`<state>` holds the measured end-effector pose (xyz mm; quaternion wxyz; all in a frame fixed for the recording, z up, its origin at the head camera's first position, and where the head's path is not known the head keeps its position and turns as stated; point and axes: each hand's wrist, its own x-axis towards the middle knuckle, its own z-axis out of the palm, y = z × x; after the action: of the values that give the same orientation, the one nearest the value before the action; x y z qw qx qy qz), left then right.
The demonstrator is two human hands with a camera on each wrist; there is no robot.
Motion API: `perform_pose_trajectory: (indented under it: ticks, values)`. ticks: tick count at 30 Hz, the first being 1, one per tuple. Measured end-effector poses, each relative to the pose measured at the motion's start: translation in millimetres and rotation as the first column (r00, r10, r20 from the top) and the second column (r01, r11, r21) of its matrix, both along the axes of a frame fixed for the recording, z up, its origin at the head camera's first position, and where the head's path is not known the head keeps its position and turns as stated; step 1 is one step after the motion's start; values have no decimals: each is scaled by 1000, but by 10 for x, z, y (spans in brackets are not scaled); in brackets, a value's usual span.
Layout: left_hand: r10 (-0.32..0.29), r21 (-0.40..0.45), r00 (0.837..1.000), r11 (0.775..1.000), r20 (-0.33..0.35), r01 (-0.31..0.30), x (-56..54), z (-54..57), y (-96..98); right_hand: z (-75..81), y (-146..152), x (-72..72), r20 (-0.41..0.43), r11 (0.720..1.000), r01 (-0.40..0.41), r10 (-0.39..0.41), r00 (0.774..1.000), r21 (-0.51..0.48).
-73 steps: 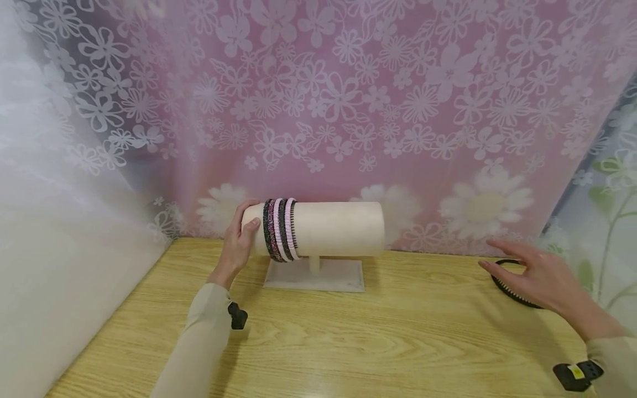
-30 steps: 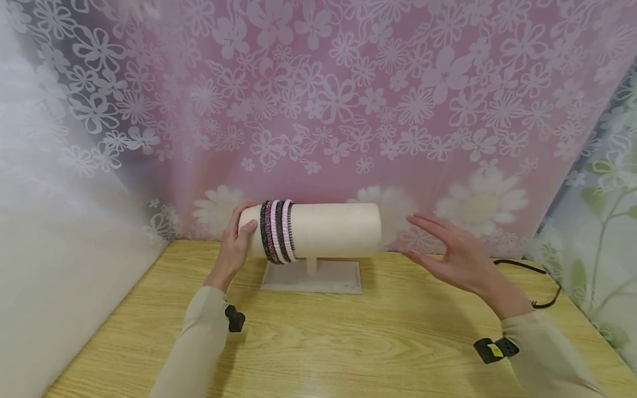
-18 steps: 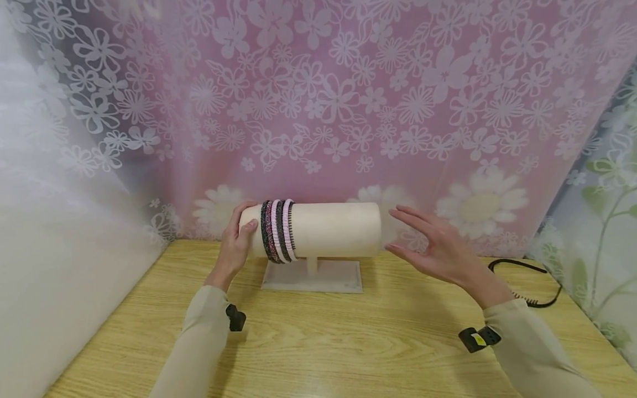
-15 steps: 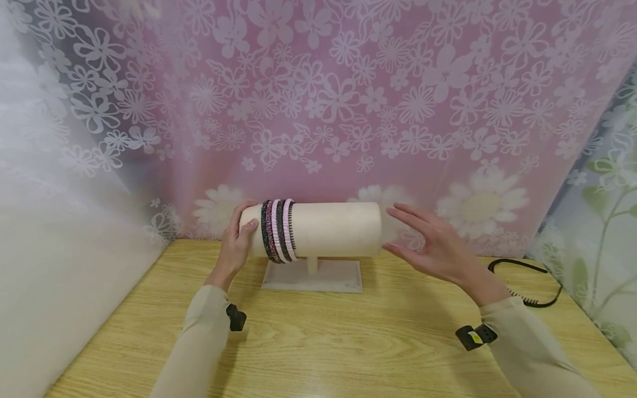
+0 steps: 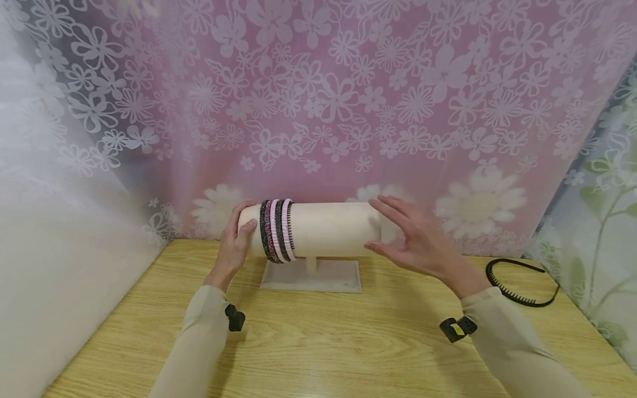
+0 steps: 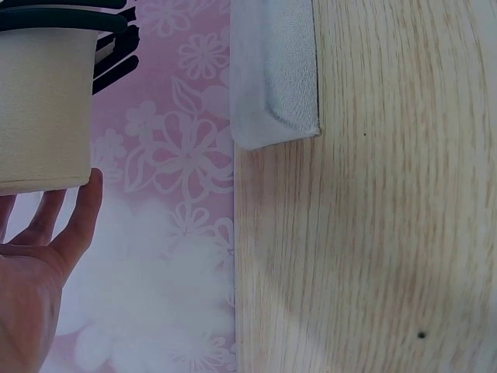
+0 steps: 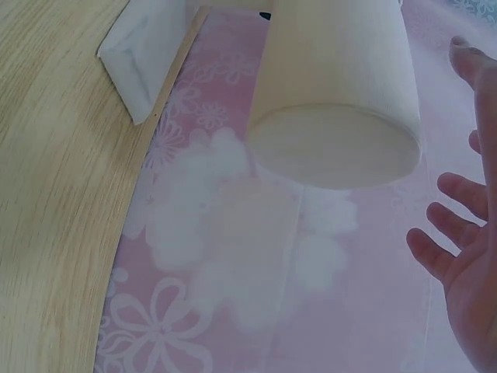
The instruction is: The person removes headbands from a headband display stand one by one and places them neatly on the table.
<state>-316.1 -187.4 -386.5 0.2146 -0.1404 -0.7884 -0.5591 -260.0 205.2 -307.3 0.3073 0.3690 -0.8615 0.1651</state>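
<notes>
A cream padded roll [image 5: 333, 229], a headband display stand, lies level on a short post above its pale base [image 5: 323, 276]. Several headbands [image 5: 276, 231], dark glittery and pink ribbed, sit round its left part, the innermost with comb teeth. My left hand [image 5: 236, 243] holds the roll's left end, thumb in front and fingers at the back; in the left wrist view its fingertips [image 6: 92, 183] meet the end's edge. My right hand [image 5: 415, 235] has thumb and fingers spread, overlapping the roll's right end in the head view. The right wrist view shows a gap between that hand and the round end face [image 7: 334, 148].
A black toothed headband [image 5: 520, 298] lies on the wooden table [image 5: 318, 348] at the right, near the back edge. A pink flowered curtain [image 5: 318, 110] hangs close behind the stand. Pale curtains border the table at left and right.
My right hand has moved left from above the black headband to the roll's right end, leaving that headband in full view. My left hand and the headbands on the roll hold their places.
</notes>
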Motion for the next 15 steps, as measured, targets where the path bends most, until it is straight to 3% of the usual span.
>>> perform_pose_trajectory:
  ticks: [11, 15]
  values:
    - [17, -12, 1000, 1000, -8, -17, -8, -15, -4, 12, -166, -81, 13, 999, -52, 52, 999, 12]
    - [2, -11, 1000, 1000, 15, -2, 155, 151, 50, 25, -244, -122, 11, 996, -84, 84, 996, 2]
